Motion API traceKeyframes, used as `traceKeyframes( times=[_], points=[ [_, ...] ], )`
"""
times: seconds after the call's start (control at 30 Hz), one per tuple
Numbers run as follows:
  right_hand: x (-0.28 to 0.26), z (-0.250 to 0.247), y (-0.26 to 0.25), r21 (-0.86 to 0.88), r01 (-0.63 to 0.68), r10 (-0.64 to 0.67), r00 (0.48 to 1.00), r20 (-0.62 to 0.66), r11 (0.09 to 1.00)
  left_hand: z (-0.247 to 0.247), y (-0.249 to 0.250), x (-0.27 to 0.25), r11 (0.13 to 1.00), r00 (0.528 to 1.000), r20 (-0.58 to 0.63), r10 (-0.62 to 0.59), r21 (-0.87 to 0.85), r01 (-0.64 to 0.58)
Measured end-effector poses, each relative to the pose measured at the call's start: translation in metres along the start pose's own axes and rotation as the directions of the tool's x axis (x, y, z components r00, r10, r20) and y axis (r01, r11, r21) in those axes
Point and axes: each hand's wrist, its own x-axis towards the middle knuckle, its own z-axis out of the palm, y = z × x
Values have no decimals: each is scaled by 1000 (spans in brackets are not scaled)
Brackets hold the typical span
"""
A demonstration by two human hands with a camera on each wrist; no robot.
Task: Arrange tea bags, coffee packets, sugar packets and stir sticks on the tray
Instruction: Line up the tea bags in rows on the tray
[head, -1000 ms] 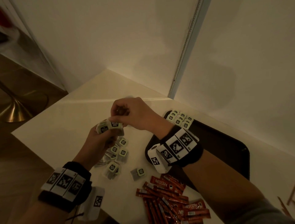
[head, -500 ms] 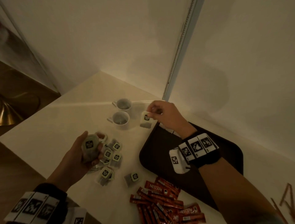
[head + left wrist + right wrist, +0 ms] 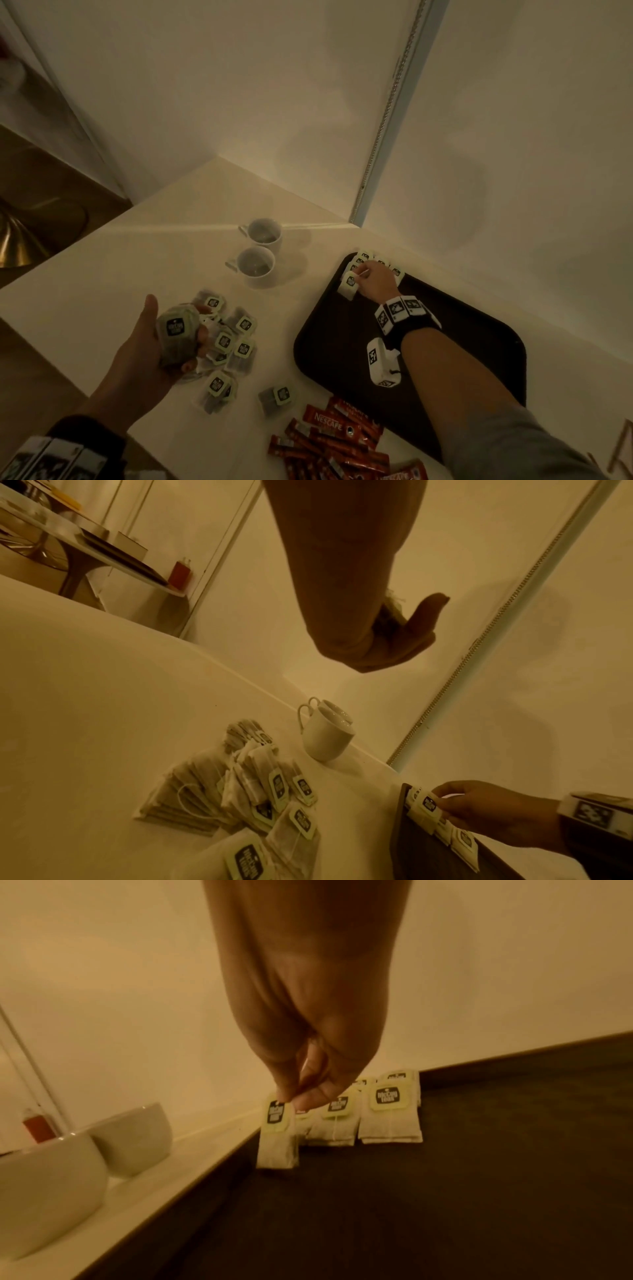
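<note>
My right hand (image 3: 358, 278) pinches the tag of one tea bag (image 3: 350, 287) at the far left corner of the dark tray (image 3: 479, 342). In the right wrist view the right hand (image 3: 290, 1100) holds this tea bag (image 3: 276, 1146) upright, its bottom touching the tray (image 3: 445, 1204), just left of a row of tea bags (image 3: 390, 1118). My left hand (image 3: 174, 323), palm up above the table, grips a bundle of tea bags (image 3: 178, 346). Loose tea bags (image 3: 236, 339) lie beneath it. Red coffee packets (image 3: 335, 435) lie near the front.
Two white cups (image 3: 257, 267) stand on the table left of the tray, near the wall corner. Brown stir sticks (image 3: 620, 445) show at the lower right edge. A single tea bag (image 3: 277, 397) lies apart from the pile. Walls close the back and right.
The hands parted. My right hand carried one tea bag past the cups to the tray's far left corner and lowered it beside the row. The left hand dropped back over the pile.
</note>
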Motion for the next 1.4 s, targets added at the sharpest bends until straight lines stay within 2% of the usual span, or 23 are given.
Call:
traceKeyframes(
  times=[0.3, 0.53, 0.6, 0.67, 0.73, 0.77, 0.8, 0.87, 0.93, 0.97, 1.0, 1.07, 1.27, 1.4],
  points=[
    [24, 10, -2, -120, -80, 69, 993, -93, 990, 7, 2, -1, 999, 998, -55, -43, 4, 44],
    [34, 18, 0, -105, -113, 100, 987, -122, 988, 5, 0, 0, 997, 996, -74, -58, 38, 61],
    [30, 19, -7, -75, -48, 35, 985, -168, 996, 6, 1, 0, 997, 994, -84, -63, 47, 67],
    [14, 23, -30, 2, 81, -80, 978, -192, 997, 6, 1, 2, 996, 993, -99, -71, 46, 76],
    [-16, 30, -67, 169, 258, -239, 963, -122, 951, 7, 1, 3, 996, 990, -118, -72, 49, 78],
    [-36, 31, -89, 271, 335, -335, 941, -48, 902, 8, 1, 4, 995, 990, -122, -71, 62, 79],
    [-59, 34, -112, 354, 404, -443, 896, 35, 844, 8, 1, 4, 994, 989, -126, -70, 75, 80],
    [-99, 38, -148, 449, 527, -642, 752, 149, 721, 10, 1, 3, 992, 990, -123, -63, 102, 76],
    [-127, 43, -172, 449, 637, -766, 611, 201, 626, 11, 1, 1, 989, 992, -116, -51, 130, 66],
    [-136, 46, -180, 422, 686, -800, 560, 215, 593, 11, 1, 0, 988, 992, -116, -42, 145, 59],
    [-142, 50, -184, 387, 720, -816, 533, 224, 576, 11, 2, -1, 986, 993, -112, -34, 156, 52],
    [-148, 56, -188, 334, 744, -815, 530, 232, 579, 11, 3, -3, 987, 994, -102, -22, 156, 38],
    [-150, 56, -191, 308, 726, -788, 572, 226, 615, 14, 6, -7, 989, 996, -82, -19, 143, 31],
    [-148, 50, -192, 381, 628, -731, 631, 260, 678, 14, 8, -7, 989, 997, -65, -30, 144, 39]
  ],
)
